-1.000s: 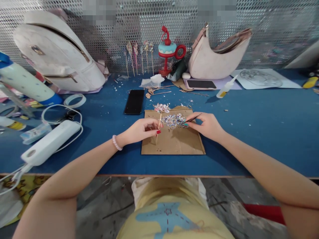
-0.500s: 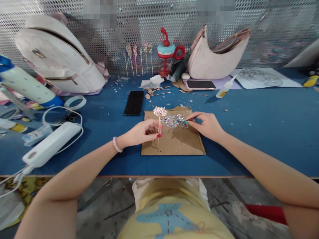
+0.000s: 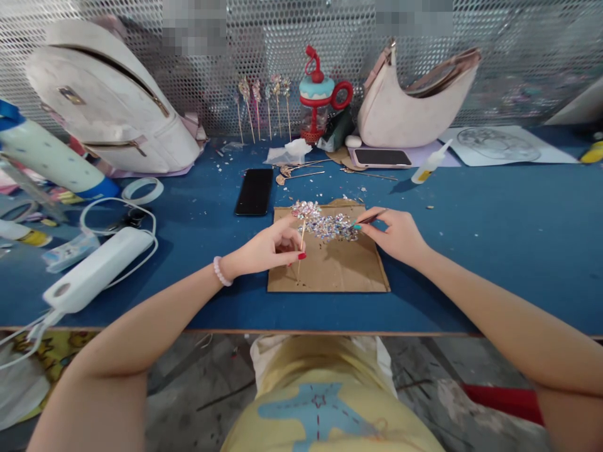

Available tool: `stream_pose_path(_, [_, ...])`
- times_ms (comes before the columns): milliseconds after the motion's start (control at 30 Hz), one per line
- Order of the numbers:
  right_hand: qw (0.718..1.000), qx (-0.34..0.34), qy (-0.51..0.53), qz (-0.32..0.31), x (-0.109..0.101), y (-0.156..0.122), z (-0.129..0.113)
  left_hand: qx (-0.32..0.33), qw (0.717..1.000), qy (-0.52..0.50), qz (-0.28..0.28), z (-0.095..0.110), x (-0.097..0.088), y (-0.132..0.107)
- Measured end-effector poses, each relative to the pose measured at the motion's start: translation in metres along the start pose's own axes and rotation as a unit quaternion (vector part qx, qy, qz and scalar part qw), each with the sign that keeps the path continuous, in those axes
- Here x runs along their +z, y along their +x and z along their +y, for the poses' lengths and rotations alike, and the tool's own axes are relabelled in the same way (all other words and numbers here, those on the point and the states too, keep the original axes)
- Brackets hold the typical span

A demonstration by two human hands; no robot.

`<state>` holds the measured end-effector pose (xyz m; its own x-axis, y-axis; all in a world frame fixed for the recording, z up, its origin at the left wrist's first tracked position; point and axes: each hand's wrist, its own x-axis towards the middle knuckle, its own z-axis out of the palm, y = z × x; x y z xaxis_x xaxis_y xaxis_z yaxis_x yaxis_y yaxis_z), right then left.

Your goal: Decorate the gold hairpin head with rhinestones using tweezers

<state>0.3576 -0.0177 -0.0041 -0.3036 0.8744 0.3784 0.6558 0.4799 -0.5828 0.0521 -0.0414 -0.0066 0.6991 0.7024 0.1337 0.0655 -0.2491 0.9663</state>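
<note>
My left hand (image 3: 269, 250) pinches a thin wooden stick (image 3: 302, 237) topped with a sparkly pink-and-silver ornament (image 3: 305, 209), held nearly upright over a brown cardboard sheet (image 3: 330, 267). My right hand (image 3: 396, 233) grips slim tweezers (image 3: 370, 219) whose tips reach the right edge of a pile of glittery sequins (image 3: 335, 226) on the cardboard. The ornament sits just left of that pile.
A black phone (image 3: 255, 191) lies behind the cardboard. A white backpack (image 3: 110, 100), tape roll (image 3: 141, 189) and white power bank with cable (image 3: 92, 269) fill the left. A red-lidded jar (image 3: 318, 107), a beige bag (image 3: 414, 103), another phone (image 3: 381, 157) and a glue bottle (image 3: 429, 166) stand behind.
The stick in my left hand has tilted so its ornament now rises beside the sequin pile. My right hand with the tweezers has barely shifted.
</note>
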Motion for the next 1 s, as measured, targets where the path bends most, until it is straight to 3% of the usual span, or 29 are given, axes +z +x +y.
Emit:
stream_pose_path(633, [1.0,0.013,-0.003,0.016,0.0025,0.0026,0.005,0.013,1.0,0.008,0.01,-0.0044,-0.0029,-0.0011])
stream_pose_path(1000, [0.999,0.003,0.038,-0.006,0.001,0.0009,0.0047,0.023,0.999,-0.019,0.026,0.0016,-0.002,0.0008])
